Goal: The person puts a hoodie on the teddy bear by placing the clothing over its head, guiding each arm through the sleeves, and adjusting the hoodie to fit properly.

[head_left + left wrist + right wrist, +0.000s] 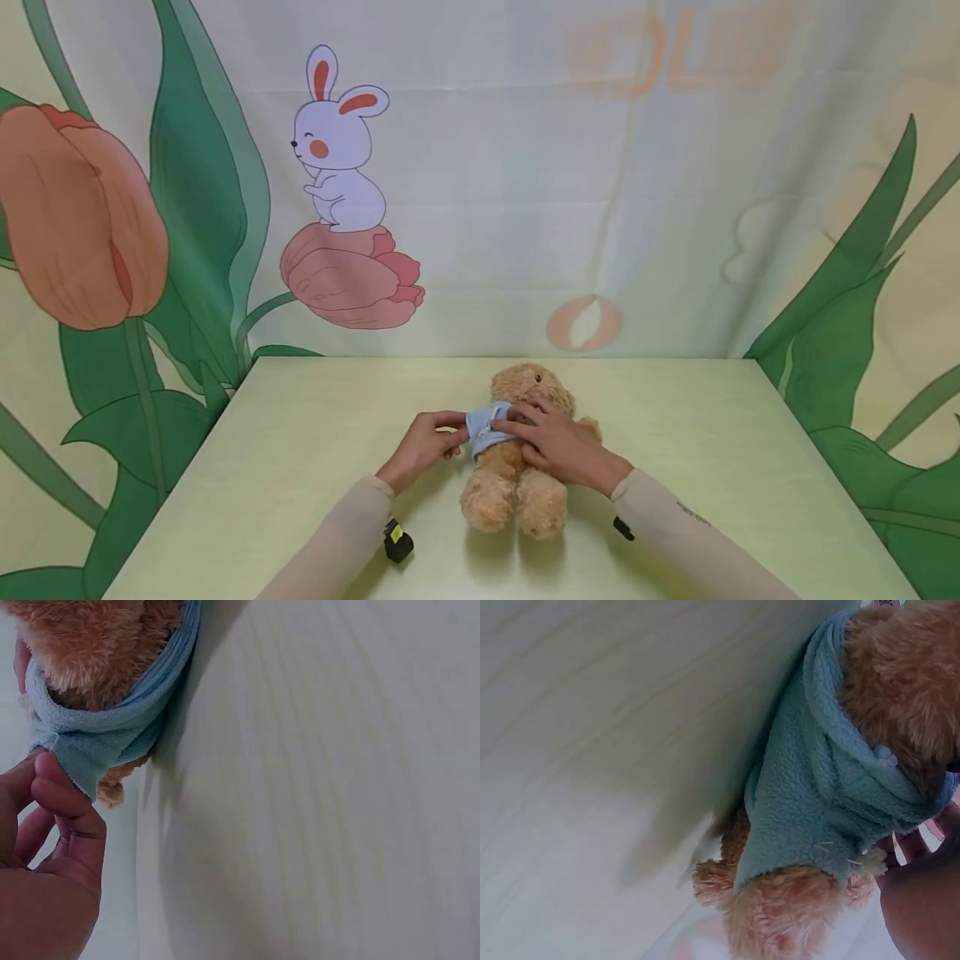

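A light-brown plush teddy bear lies on its back, head toward the back curtain and legs toward me. It wears a blue fleece shirt with white trim in front. My left hand pinches the shirt's edge at the bear's left side in the head view; in the left wrist view, thumb and finger meet on the blue cloth. Lying across the bear's chest, my right hand has its fingers spread over the shirt front. A furry arm sticks out of the sleeve nearest the right wrist camera.
The pale green table reaches back to a printed curtain with a rabbit and tulips. Black wrist devices show beneath my sleeves, close over the tabletop.
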